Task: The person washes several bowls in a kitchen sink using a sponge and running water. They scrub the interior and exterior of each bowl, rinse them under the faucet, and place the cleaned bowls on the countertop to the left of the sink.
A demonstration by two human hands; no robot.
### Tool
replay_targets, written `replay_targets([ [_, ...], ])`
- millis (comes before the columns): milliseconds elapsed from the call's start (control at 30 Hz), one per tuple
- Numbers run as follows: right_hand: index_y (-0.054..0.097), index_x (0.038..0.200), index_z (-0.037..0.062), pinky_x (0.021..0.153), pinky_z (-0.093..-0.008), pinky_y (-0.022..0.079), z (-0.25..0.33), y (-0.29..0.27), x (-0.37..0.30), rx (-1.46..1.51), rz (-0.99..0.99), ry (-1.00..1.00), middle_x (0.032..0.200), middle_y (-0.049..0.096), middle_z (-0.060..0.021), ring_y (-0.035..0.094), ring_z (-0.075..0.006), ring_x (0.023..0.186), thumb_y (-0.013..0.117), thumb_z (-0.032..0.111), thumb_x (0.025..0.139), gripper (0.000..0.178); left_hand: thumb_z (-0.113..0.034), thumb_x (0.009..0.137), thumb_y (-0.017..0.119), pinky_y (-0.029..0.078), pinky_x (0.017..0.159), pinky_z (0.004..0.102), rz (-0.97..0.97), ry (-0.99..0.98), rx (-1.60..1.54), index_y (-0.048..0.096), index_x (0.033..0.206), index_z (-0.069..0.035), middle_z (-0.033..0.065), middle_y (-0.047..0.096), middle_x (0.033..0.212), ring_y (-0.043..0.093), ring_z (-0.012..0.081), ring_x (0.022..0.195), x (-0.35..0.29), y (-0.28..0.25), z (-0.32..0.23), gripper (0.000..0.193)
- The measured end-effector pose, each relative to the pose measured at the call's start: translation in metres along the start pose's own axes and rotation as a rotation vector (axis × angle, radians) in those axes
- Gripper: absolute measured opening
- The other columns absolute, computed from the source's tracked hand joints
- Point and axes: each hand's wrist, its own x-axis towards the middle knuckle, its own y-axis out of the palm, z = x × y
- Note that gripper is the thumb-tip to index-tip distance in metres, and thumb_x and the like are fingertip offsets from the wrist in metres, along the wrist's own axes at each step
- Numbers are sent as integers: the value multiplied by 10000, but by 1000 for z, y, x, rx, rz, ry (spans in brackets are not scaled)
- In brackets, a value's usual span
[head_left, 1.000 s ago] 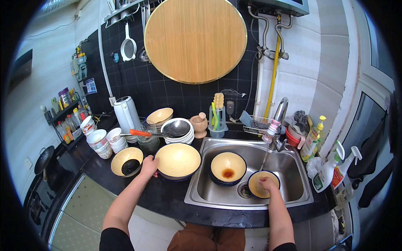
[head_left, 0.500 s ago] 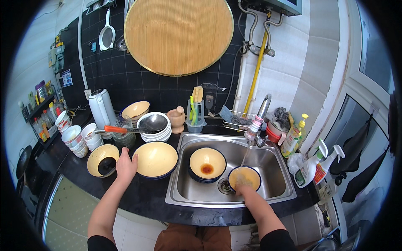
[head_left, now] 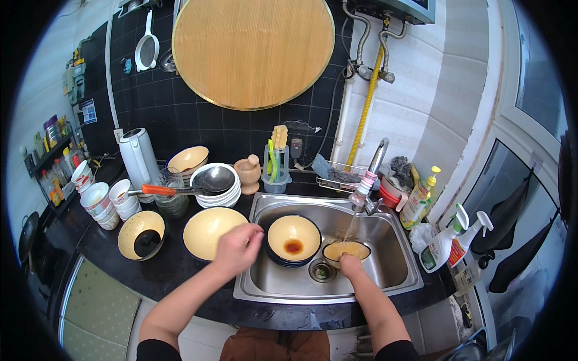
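Observation:
My right hand (head_left: 349,263) grips the near rim of a small yellow enamel bowl (head_left: 344,248) with a dark edge. That bowl is tilted under the running tap (head_left: 364,189), in the right half of the steel sink (head_left: 265,293). Left of it in the sink stands a stack of yellow bowls (head_left: 295,233); the top one has a reddish-brown residue at its bottom. My left hand (head_left: 239,248) hovers over the sink's left rim with fingers curled in, and no object shows in it. Behind that hand sits a large yellow bowl (head_left: 208,231) on the counter.
At left, a yellow bowl (head_left: 141,231) holds something dark. White bowls (head_left: 217,191) carry a ladle (head_left: 159,189) with an orange handle. A kettle (head_left: 138,156), a wooden mortar (head_left: 247,174) and stacked cups stand behind. Spray bottles (head_left: 444,243) line the right side.
My left hand has moved right from between the two counter bowls to the sink's left rim, its fingers curling. The right hand has tipped the small bowl further under the water.

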Motion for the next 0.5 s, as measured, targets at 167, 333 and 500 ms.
replay_targets([
  [167,632,881,80,736,-376,487,6,-33,-13,5,11,-10,940,591,-149,599,-293,855,582,118,693,198,-141,813,567,438,522,255,428,-339,-218,587,823,-8,69,589,657,552,135,559,-11,61,-12,135],
  [333,630,950,53,732,-378,475,-8,-75,-24,310,-2,54,908,608,-178,595,-307,836,624,173,705,272,-275,854,530,471,495,267,835,-815,-541,574,866,-44,21,602,733,545,106,584,-46,151,20,236],
  [500,620,967,29,729,-340,452,-16,-111,-48,635,-91,83,898,604,-175,591,-296,828,663,199,713,308,-628,755,500,503,711,433,997,-1171,-678,382,1241,-36,192,488,1131,545,279,936,-38,203,4,774],
])
